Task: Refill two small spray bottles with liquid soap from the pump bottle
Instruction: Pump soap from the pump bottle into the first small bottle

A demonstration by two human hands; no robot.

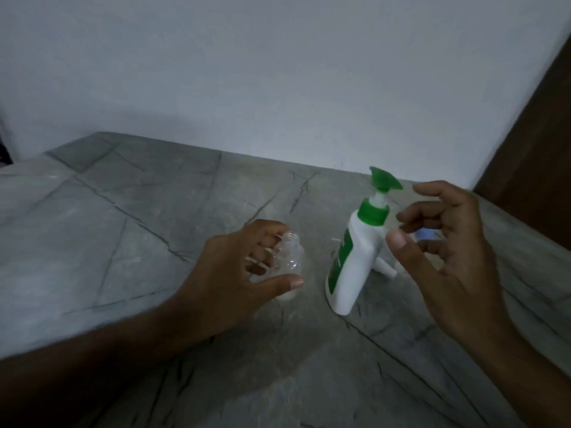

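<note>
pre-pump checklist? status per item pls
1. Small bottle uncapped: ok, neck open.
2. Left hand steadying it: ok, fingers and thumb curled round it.
3. Pump bottle upright on counter: ok.
4. Right hand on pump head: not ok, beside it, holding nothing.
5. Small bottle's mouth under nozzle: not ok, it stands to the left, apart.
6. Second spray bottle ready: cannot tell, only a white part shows behind the pump bottle.
</note>
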